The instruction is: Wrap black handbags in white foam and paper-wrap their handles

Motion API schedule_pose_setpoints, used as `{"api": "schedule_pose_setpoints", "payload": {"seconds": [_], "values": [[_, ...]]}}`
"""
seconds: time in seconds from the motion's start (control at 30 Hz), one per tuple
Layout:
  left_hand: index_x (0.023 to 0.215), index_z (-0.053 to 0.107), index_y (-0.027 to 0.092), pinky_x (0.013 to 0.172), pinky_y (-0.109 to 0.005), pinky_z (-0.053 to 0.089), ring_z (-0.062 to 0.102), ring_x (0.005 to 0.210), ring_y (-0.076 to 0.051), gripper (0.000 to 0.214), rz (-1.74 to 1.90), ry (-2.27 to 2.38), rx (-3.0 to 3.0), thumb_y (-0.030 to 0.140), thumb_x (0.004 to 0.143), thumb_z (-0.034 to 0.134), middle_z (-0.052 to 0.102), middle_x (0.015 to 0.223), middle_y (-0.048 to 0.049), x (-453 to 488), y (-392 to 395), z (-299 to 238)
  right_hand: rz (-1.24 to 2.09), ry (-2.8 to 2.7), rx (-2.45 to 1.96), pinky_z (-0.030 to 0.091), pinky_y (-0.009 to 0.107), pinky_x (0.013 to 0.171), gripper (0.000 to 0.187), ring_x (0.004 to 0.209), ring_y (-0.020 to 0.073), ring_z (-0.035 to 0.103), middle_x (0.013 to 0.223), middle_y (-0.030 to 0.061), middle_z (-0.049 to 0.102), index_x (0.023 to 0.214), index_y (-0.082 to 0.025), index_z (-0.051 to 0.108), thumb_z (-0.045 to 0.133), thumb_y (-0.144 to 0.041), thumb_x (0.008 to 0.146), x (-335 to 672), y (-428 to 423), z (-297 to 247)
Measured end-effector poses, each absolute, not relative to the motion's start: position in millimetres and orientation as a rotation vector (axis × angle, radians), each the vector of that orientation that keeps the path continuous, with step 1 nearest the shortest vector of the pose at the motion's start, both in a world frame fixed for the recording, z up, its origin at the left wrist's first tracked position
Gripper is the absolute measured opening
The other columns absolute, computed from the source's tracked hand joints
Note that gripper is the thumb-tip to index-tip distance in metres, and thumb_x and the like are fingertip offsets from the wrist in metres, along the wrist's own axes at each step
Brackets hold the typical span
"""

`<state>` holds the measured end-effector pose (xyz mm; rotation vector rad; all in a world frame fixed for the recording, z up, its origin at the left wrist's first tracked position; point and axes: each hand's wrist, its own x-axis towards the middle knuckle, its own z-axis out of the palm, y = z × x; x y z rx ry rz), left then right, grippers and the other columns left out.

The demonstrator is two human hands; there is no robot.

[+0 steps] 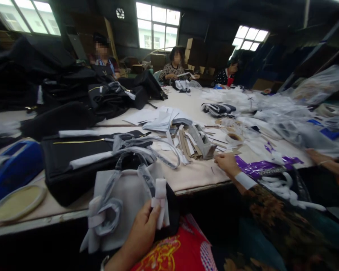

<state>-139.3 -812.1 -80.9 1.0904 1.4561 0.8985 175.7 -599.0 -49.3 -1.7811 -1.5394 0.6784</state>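
Note:
My left hand (144, 227) is closed on a handbag (124, 190) at the table's front edge. Its thumb presses a white-wrapped strap end (160, 192) against the bag's side. Pale grey wrapping covers the bag's front, and clear film is wound round its handles. Over the table, my right hand (227, 163) has its fingers bent together beside a grey box (202, 141) of card strips. Whatever those fingers may hold is too small to make out. Close to them lies a purple plastic wrapper (252, 167).
A large black bag (73, 154) lies behind the handbag. On the left are a blue tape dispenser (18, 171) and a round yellowish lid (19, 203). White sheets (166, 118), a tape roll (234, 138) and plastic film spread beyond. Another person's hand (320, 156) rests at right; several people sit opposite.

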Motion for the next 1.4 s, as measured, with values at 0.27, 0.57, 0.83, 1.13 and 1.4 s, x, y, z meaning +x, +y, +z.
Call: {"api": "schedule_pose_setpoints", "payload": {"seconds": [0.27,0.57,0.83,1.13,1.4], "values": [[0.099,0.064,0.015,0.075,-0.030,0.047,0.061,0.082,-0.021,0.032,0.963,1.501,1.141,0.040,0.095,0.045,0.069,0.088,-0.0066,-130,-812,-76,1.260,-2.221,-0.994,0.046,0.024,0.060,0.022,0.063,0.0148,0.061,0.071,0.0034,0.070,0.080,-0.018,0.073,0.061,-0.034,0.089,67,-719,-13],[0.095,0.065,0.016,0.074,-0.030,0.047,0.064,0.084,-0.020,0.023,1.023,1.596,1.274,0.031,0.096,0.047,0.070,0.090,-0.0069,-128,-818,-82,0.823,-2.359,-1.259,0.044,0.027,0.062,0.023,0.065,0.0184,0.064,0.072,0.0040,0.072,0.076,-0.021,0.073,0.059,-0.032,0.090,15,-753,-43],[0.095,0.064,0.016,0.071,-0.030,0.046,0.064,0.081,-0.021,0.020,1.038,1.614,1.335,0.028,0.096,0.048,0.070,0.089,-0.0078,-126,-818,-87,0.798,-2.310,-1.489,0.038,0.027,0.053,0.035,0.053,0.0168,0.059,0.061,0.0035,0.069,0.065,-0.021,0.070,0.063,-0.048,0.086,11,-751,-43],[0.092,0.066,0.016,0.068,-0.030,0.045,0.064,0.079,-0.021,0.021,1.040,1.654,1.330,0.027,0.096,0.048,0.071,0.086,-0.0079,-129,-819,-86,0.889,-2.233,-1.495,0.038,0.028,0.053,0.037,0.055,0.0171,0.058,0.060,0.0039,0.067,0.064,-0.020,0.069,0.064,-0.050,0.085,10,-751,-46],[0.099,0.067,0.016,0.073,-0.029,0.047,0.065,0.083,-0.020,0.022,1.064,1.593,1.280,0.030,0.095,0.050,0.071,0.090,-0.0064,-129,-819,-84,1.439,-1.848,-1.497,0.047,0.027,0.053,0.031,0.060,0.0184,0.065,0.068,0.0040,0.071,0.092,-0.016,0.074,0.066,-0.044,0.082,28,-759,-52]]}}
